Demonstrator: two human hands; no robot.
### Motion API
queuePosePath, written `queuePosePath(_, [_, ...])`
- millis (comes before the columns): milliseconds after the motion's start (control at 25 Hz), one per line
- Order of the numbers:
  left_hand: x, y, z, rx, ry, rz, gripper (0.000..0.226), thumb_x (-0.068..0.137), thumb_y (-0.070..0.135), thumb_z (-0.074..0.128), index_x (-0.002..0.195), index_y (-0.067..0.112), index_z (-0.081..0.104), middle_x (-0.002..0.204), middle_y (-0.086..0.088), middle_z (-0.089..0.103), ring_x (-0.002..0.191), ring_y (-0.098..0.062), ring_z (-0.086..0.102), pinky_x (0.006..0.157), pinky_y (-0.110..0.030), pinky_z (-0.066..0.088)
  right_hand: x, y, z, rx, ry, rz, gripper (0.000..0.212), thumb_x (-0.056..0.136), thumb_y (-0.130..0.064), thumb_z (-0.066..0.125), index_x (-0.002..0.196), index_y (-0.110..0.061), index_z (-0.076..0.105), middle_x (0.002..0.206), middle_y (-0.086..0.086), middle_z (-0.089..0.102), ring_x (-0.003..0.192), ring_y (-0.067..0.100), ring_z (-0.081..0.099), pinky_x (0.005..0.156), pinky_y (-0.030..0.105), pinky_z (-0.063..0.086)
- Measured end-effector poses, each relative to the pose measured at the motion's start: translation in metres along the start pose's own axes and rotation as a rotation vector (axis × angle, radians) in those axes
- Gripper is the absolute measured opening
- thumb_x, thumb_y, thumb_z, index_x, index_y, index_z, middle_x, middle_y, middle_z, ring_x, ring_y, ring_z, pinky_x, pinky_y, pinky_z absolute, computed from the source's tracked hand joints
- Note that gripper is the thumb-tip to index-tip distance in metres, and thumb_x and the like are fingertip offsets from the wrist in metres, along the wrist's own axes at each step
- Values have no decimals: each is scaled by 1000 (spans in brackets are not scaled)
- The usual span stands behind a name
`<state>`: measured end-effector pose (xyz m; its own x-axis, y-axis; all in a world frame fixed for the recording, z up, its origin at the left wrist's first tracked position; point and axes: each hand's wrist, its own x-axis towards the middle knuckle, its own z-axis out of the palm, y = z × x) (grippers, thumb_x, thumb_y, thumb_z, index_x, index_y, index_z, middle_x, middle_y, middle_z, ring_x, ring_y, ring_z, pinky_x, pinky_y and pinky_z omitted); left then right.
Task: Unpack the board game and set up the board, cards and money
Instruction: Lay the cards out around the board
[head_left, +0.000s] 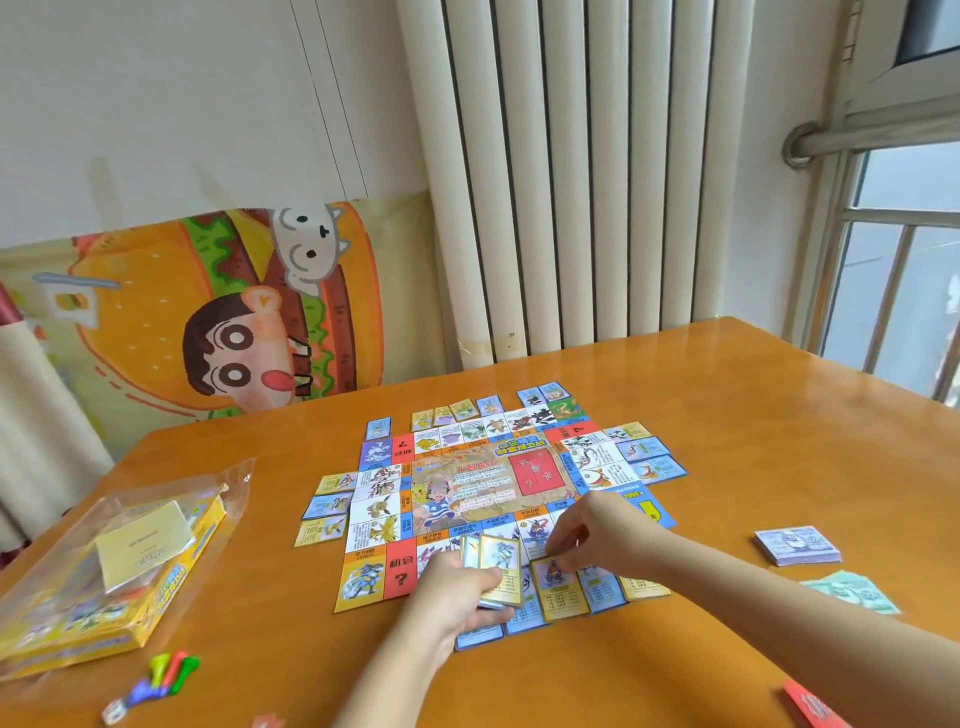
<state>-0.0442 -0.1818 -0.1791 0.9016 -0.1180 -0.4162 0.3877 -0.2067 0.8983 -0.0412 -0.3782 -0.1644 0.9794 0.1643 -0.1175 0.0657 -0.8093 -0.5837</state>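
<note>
While left hand (462, 590) grips card stack (501, 566), right hand (597, 535) pinches single card (560, 592); board (483, 486) square reads "?".

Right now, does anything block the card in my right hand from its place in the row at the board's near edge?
Nothing visible does. The right hand pinches the card, set between blue cards; the left hand holds its stack just left of it.

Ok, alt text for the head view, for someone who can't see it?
The left hand grips a stack of cards while the right hand pinches one card at the near edge of a game board ringed with cards on a wooden table. A bagged yellow box and pawns lie left; a card pile and green banknotes lie right.
</note>
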Motion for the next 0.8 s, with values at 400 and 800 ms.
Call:
queuePosePath(400, [-2,10,-12,-203,80,234,30,80,-3,70,107,0,60,95,-8,69,85,-22,69,66,-33,59,-1,-4,-2,233,162,-23,17,93,-23,60,89,-13,73,77,-4,69,64,6,59,56,13,43])
queuePosePath(800, [-34,4,-22,-336,42,220,14,94,1,50,102,1,62,96,-20,71,77,-29,71,61,-37,59,5,-56,15,716,33,-59,4,78,-7,76,80,-10,74,81,15,73,70,18,68,68,29,58])
